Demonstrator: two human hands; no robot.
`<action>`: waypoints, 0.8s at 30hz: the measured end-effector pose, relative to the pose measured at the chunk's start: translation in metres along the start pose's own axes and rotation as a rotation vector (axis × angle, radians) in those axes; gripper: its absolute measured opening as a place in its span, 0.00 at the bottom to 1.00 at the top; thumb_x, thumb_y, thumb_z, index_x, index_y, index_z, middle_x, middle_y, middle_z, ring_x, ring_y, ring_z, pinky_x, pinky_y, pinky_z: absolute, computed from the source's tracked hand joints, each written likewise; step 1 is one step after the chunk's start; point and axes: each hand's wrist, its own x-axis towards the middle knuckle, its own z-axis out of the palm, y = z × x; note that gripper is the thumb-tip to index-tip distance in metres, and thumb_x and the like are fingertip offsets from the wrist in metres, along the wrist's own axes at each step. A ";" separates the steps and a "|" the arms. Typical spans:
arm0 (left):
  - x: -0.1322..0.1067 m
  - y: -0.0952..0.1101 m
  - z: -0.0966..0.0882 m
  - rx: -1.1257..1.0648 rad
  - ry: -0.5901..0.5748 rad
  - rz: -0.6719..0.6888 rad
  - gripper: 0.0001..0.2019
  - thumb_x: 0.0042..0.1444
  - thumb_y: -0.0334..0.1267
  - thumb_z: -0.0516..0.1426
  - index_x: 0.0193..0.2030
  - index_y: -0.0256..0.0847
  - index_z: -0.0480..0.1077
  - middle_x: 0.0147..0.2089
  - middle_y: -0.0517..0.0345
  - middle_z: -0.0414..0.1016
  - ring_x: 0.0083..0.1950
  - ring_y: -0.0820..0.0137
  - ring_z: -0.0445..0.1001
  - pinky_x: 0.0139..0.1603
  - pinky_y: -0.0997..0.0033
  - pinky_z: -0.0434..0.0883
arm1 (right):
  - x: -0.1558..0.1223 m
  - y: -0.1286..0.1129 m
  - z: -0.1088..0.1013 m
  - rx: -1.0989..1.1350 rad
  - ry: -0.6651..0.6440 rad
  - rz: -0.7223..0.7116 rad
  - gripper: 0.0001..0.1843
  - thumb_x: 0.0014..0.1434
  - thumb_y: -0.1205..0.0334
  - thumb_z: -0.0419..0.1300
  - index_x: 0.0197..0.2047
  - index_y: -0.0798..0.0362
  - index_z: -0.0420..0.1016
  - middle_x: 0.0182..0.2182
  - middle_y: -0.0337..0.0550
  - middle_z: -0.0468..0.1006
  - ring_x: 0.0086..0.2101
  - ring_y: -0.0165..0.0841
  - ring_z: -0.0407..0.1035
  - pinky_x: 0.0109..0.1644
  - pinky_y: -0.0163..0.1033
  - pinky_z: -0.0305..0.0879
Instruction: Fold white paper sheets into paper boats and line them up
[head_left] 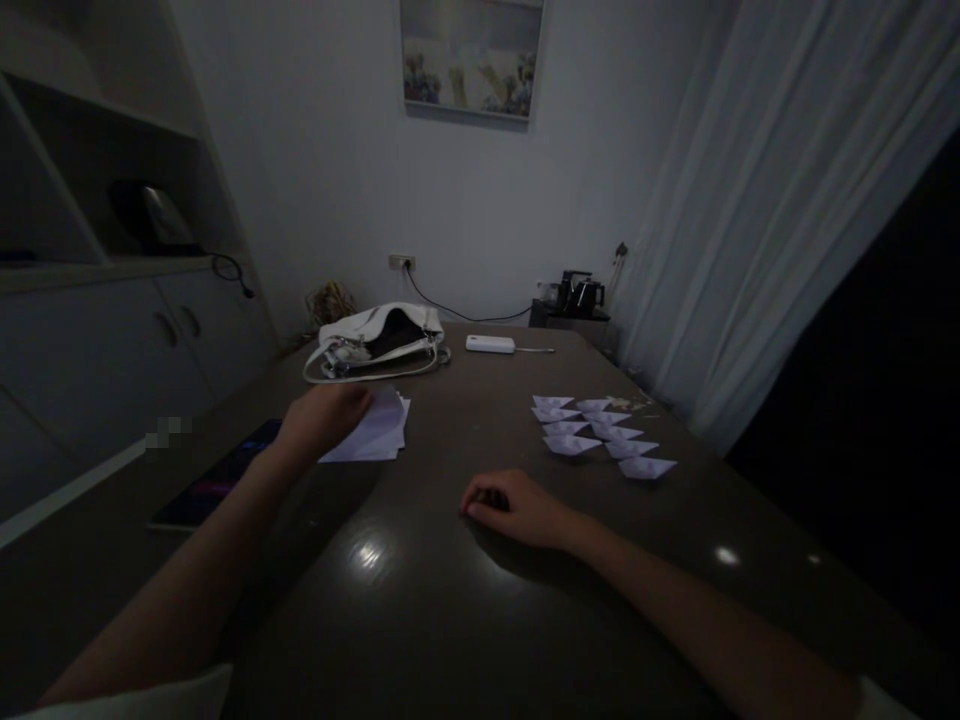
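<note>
My left hand (324, 415) is closed on the near-left part of the top sheet of white paper (384, 412), which curves up a little from the stack below. The lower sheets (375, 448) lie flat on the table, slightly out of line. On the bare table to the right rests my right hand (517, 508), its fingers curled loosely inward with nothing visible in them. Several folded paper boats (574, 445) stand in two rows beyond it, to the right.
A dark tablet (217, 485) lies under my left forearm. At the table's far side are a white handbag (379, 335) and a white power bank (490, 344) with a short cable. Paper scraps (626, 404) lie near the right edge. A sheer curtain (697, 220) hangs beyond.
</note>
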 end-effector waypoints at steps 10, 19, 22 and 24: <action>-0.051 0.102 0.055 -0.080 -0.064 0.677 0.12 0.62 0.38 0.48 0.38 0.40 0.72 0.36 0.53 0.76 0.37 0.66 0.73 0.39 0.70 0.65 | 0.017 0.026 -0.013 1.028 0.293 0.345 0.24 0.58 0.44 0.51 0.43 0.57 0.70 0.35 0.48 0.77 0.32 0.33 0.73 0.38 0.39 0.67; -0.064 0.112 0.058 -0.275 -0.290 0.860 0.11 0.61 0.38 0.51 0.37 0.39 0.73 0.36 0.53 0.76 0.38 0.68 0.73 0.40 0.71 0.67 | 0.015 0.040 -0.009 0.827 0.341 0.296 0.14 0.41 0.65 0.64 0.34 0.58 0.76 0.30 0.41 0.79 0.34 0.36 0.72 0.45 0.43 0.64; -0.057 0.104 0.055 -0.332 -0.240 0.812 0.10 0.61 0.39 0.52 0.38 0.39 0.73 0.36 0.53 0.75 0.39 0.67 0.73 0.42 0.69 0.67 | 0.014 0.036 -0.008 0.815 0.355 0.289 0.13 0.42 0.63 0.64 0.34 0.58 0.76 0.30 0.43 0.79 0.34 0.37 0.72 0.46 0.44 0.63; -0.050 0.098 0.057 -0.353 -0.101 0.746 0.08 0.59 0.38 0.53 0.40 0.41 0.73 0.40 0.53 0.74 0.45 0.65 0.71 0.48 0.64 0.66 | 0.013 0.033 -0.008 0.841 0.367 0.299 0.15 0.42 0.62 0.64 0.35 0.58 0.75 0.31 0.44 0.79 0.34 0.37 0.72 0.45 0.44 0.64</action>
